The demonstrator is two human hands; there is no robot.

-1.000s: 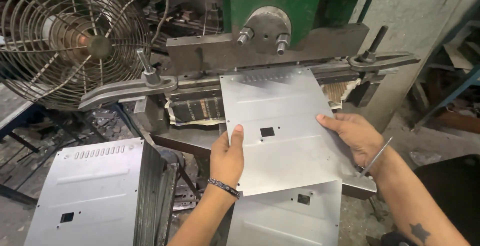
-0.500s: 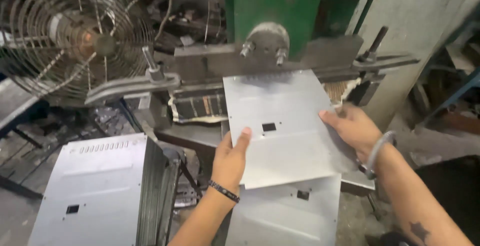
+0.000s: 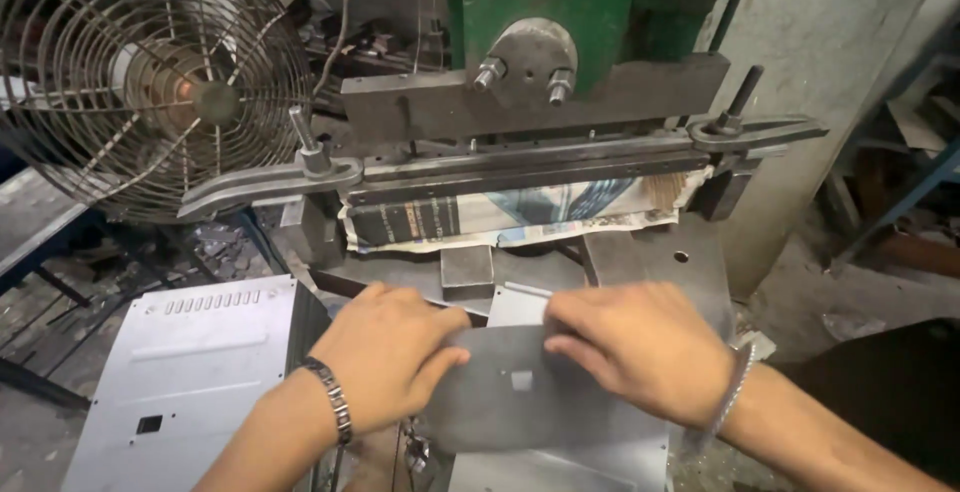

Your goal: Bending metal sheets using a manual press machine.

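Both hands clamped on one sheet [image 3: 520, 392], close together at its top edge. Left hand [image 3: 385, 352] gripping the left side, thumb over the top face, so the thin metal cannot slip or flex. Right hand [image 3: 640, 347] pressed flat on the right side, fingers spread toward the middle, probably to steady the sheet and keep it level. Sheet lying in front of the press [image 3: 540, 102], clear of the bar [image 3: 520, 167], tilted slightly toward the body; small square cutout showing between the two hands. Beneath it, more grey sheet visible at the bottom edge, whether one or several cannot be told. Stack [image 3: 190, 372] of slotted panels just left of the left wrist, within easy reach. Newspaper [image 3: 500, 217] wedged under the bar, likely as padding. Fan [image 3: 150, 82] at far left, facing the work spot.
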